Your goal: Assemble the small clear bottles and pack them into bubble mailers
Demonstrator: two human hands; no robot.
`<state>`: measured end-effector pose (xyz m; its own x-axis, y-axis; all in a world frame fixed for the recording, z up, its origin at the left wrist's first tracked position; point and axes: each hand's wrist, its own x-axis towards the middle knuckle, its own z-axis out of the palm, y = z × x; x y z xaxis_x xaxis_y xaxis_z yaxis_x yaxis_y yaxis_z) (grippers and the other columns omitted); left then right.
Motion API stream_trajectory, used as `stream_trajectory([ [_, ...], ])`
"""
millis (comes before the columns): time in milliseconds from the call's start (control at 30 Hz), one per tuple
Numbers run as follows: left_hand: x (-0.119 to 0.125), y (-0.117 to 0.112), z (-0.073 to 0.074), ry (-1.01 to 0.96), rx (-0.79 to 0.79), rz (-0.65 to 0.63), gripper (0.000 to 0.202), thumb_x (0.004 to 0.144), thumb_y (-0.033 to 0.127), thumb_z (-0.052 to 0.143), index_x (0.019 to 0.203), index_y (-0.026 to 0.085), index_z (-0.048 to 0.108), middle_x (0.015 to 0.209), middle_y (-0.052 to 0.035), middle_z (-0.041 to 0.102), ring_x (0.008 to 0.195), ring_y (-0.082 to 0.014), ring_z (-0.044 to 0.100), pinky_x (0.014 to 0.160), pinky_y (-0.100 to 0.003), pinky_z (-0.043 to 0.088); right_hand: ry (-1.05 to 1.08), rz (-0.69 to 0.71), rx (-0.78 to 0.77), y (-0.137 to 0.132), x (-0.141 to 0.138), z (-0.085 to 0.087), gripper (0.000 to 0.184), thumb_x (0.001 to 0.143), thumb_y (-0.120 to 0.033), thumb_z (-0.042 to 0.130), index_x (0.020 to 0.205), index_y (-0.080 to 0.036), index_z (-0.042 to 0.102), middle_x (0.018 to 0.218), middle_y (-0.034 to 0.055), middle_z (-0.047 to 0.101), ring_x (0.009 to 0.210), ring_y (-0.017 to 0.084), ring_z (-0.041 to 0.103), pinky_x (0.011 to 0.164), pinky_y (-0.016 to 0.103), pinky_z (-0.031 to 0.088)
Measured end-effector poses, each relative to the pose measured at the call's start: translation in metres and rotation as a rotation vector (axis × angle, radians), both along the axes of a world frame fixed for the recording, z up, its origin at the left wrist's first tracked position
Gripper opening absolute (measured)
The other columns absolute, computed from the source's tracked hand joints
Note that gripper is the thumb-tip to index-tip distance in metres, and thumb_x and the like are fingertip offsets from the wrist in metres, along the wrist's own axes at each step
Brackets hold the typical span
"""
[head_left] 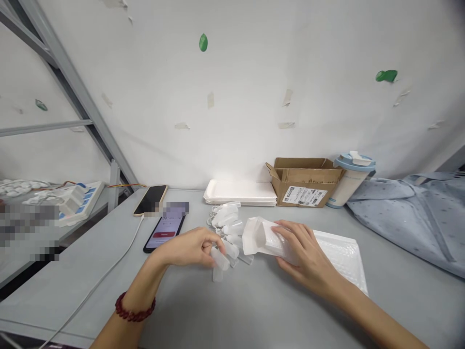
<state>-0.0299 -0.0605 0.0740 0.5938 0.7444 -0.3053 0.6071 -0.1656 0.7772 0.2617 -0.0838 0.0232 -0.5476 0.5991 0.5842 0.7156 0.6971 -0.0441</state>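
My left hand pinches a small translucent plastic piece between thumb and fingers, at the near edge of a loose pile. The pile holds several similar clear pieces, some with thin white cords or loops at the far end. To the right, my right hand is closed around the front part of a white padded bubble mailer. The mailer's open end faces left toward the pile, and its rear half lies on the grey table. What may be inside the mailer is hidden.
Behind the pile lie stacked flat white mailers. An open cardboard box and a blue-lidded cup stand at the wall. Two phones lie left, one with a white cable. Blue-grey fabric lies right.
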Motion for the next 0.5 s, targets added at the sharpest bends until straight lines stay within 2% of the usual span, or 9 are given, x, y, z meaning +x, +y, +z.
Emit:
stream_trajectory([
  [100, 0.001, 0.0, 0.007, -0.1, 0.027, 0.066, 0.025, 0.069, 0.032, 0.066, 0.092, 0.021, 0.068, 0.054, 0.0065, 0.038, 0.049, -0.0075, 0.033, 0.047, -0.019, 0.027, 0.003, 0.002, 0.001, 0.0, 0.0, 0.0, 0.052, 0.079, -0.014, 0.049, 0.128, -0.019, 0.033, 0.119, 0.0164, 0.049, 0.108, 0.029, 0.047, 0.083, 0.045, 0.04],
  [267, 0.008, -0.002, 0.013, -0.363, 0.182, 0.284, 0.024, 0.077, 0.037, 0.061, 0.09, 0.017, 0.063, 0.078, -0.0004, 0.054, 0.069, -0.0115, 0.048, 0.061, -0.022, 0.039, 0.006, 0.01, 0.0, 0.0, 0.0, 0.001, 0.052, 0.078, -0.014, 0.05, 0.127, -0.018, 0.033, 0.119, 0.0165, 0.048, 0.108, 0.029, 0.046, 0.084, 0.045, 0.039],
  [367, 0.013, -0.003, 0.009, -0.458, 0.176, 0.32, 0.028, 0.079, 0.038, 0.059, 0.098, 0.017, 0.06, 0.081, -0.0022, 0.058, 0.07, -0.0128, 0.051, 0.063, -0.024, 0.042, 0.003, 0.015, -0.002, -0.001, 0.0, 0.001, 0.053, 0.078, -0.014, 0.05, 0.128, -0.018, 0.032, 0.12, 0.0166, 0.048, 0.109, 0.029, 0.046, 0.083, 0.045, 0.04],
  [500, 0.023, -0.004, 0.0, -0.397, 0.121, 0.302, 0.036, 0.078, 0.04, 0.06, 0.106, 0.017, 0.058, 0.078, -0.002, 0.06, 0.064, -0.0125, 0.052, 0.06, -0.025, 0.042, 0.02, 0.027, -0.005, -0.001, -0.001, 0.0, 0.054, 0.078, -0.014, 0.05, 0.128, -0.017, 0.031, 0.119, 0.0165, 0.049, 0.109, 0.029, 0.046, 0.083, 0.045, 0.04],
])
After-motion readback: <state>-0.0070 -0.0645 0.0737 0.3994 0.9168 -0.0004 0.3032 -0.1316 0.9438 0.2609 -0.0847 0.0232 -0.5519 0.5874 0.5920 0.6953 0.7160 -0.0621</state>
